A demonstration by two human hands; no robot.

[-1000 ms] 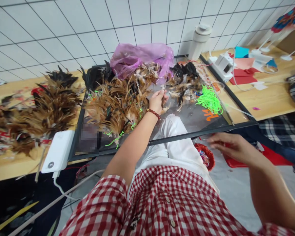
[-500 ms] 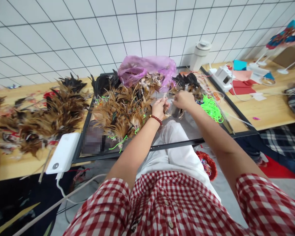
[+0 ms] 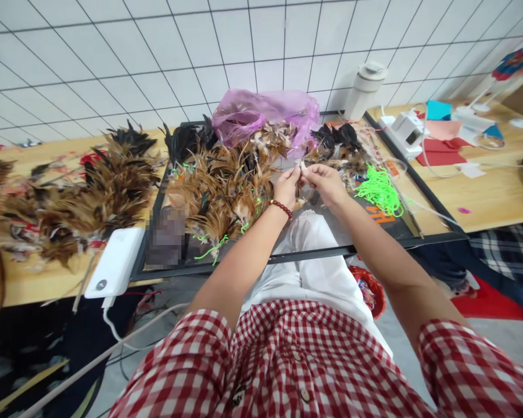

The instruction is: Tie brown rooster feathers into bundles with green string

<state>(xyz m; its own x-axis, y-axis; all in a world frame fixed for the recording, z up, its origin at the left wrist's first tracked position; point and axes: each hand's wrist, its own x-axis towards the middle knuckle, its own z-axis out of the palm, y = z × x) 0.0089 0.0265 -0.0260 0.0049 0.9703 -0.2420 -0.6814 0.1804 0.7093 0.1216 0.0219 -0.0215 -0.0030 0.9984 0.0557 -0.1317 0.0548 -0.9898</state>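
My left hand [image 3: 286,187], a red bead bracelet at its wrist, is closed in a pinch over the dark framed board [image 3: 346,223]. My right hand [image 3: 328,183] pinches right beside it, the fingertips of both meeting at a small whitish feather [image 3: 303,166], mostly covered by the fingers. Left of the hands lies a big heap of brown feathers [image 3: 226,186], some with green cord ends. Behind them a translucent purple plastic bag [image 3: 239,119] holds more feathers. Black feathers [image 3: 337,136] and a bundle of bright green cords [image 3: 379,191] lie to the right.
A white lidded bottle [image 3: 365,90] stands by the tiled wall. A white charger block [image 3: 407,133] and red paper [image 3: 442,152] lie right. At left are a white power bank [image 3: 114,261] with a cable and another feather pile [image 3: 82,197]. A red basket [image 3: 377,293] is below.
My right hand has moved left and closed in, so its fingertips now meet my left hand's at the small whitish feather. The whole view has shifted slightly.
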